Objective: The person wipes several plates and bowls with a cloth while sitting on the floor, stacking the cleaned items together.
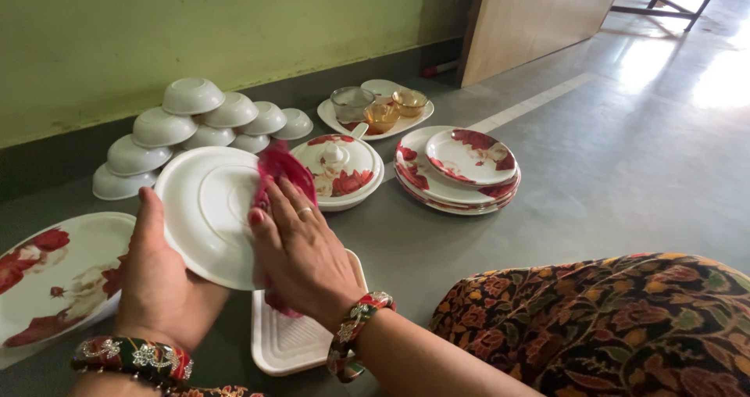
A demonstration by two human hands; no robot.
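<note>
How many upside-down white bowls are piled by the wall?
9 show. Top: one bowl. Middle row: four. Bottom: four. More may hide behind the pile or the plate.

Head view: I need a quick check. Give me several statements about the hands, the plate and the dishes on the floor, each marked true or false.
1. The left hand holds a white plate by its edge, underside toward the camera. True.
2. The right hand presses a blue sponge on the plate. False: it presses a pink cloth.
3. The white bowls by the wall stand upright. False: they are stacked upside down.
4. The lidded floral dish sits between the bowls and a stack of floral plates. True.
5. The glass bowls rest on a white tray. True.
</note>
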